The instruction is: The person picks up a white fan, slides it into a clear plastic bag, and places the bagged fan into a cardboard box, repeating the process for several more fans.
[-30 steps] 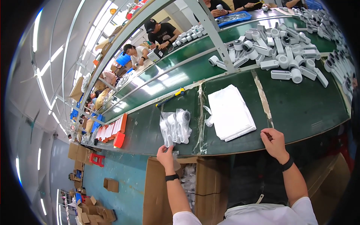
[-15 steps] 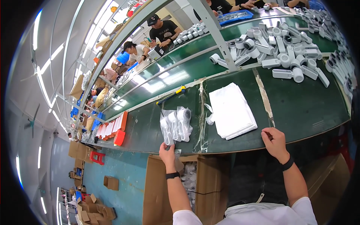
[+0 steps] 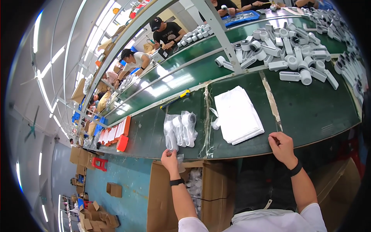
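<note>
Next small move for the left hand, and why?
Probably ease the left hand off the leftmost white round-headed device in clear plastic: it already lies on the dark green tabletop, alongside two similar bagged devices, and the fingertips are only at its lower end.

Looks like a factory assembly floor; has a long green workbench (image 3: pixel 309 110) with a metal frame (image 3: pixel 223 42), heaps up look-alike white-and-grey devices (image 3: pixel 290 62), lines up several co-workers (image 3: pixel 170 34) along the far side, hangs strip lights (image 3: pixel 37 33) overhead, keeps cardboard boxes (image 3: pixel 80 156) on a blue floor (image 3: pixel 133 181)
</note>
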A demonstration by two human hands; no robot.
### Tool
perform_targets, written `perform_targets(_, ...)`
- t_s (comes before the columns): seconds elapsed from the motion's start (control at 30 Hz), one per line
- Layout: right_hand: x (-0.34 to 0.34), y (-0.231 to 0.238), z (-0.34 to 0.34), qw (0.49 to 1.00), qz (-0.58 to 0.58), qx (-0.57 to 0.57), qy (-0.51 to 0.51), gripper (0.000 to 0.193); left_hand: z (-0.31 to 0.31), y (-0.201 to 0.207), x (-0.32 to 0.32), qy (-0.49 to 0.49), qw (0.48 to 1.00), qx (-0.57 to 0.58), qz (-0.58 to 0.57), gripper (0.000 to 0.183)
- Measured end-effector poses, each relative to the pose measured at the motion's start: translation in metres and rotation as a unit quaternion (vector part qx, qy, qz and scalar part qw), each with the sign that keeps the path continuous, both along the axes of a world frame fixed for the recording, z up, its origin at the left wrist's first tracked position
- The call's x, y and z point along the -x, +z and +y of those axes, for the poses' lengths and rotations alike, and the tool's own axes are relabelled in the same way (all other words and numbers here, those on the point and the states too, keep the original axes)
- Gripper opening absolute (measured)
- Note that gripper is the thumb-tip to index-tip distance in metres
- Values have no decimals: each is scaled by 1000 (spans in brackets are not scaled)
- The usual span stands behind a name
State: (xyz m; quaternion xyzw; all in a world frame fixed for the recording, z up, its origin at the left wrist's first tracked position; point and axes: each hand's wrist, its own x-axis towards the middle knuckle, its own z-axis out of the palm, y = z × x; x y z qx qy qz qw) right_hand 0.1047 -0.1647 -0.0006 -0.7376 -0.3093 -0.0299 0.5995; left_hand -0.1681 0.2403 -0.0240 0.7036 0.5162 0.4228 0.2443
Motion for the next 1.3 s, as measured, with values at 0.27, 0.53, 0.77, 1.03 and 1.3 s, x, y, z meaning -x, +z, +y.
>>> perform_targets(0.27, 0, -3, 2, 1000, -13, -4, -4, 8, -59, 57, -4, -27, 994, -32, -101, 32)
perform_targets(0.53, 43, 14, 15, 986, 117, -80, 88, 17, -185, 83, -67, -300, 879, 152, -338, 18)
perform_targets(0.77, 75, 38, 34, 978, 115, -66, 160, 34, -255, 62, -111, -417, 786, 304, -341, 27)
perform_targets(1.03, 68, 33, 31, 954, 250, -79, 145, 20, -260, 58, -113, -397, 794, 298, -352, 33)
perform_targets(1.3, 61, 30, 37, 896, 367, -204, 143, 11, -247, 59, -108, -306, 777, 290, -468, 33)
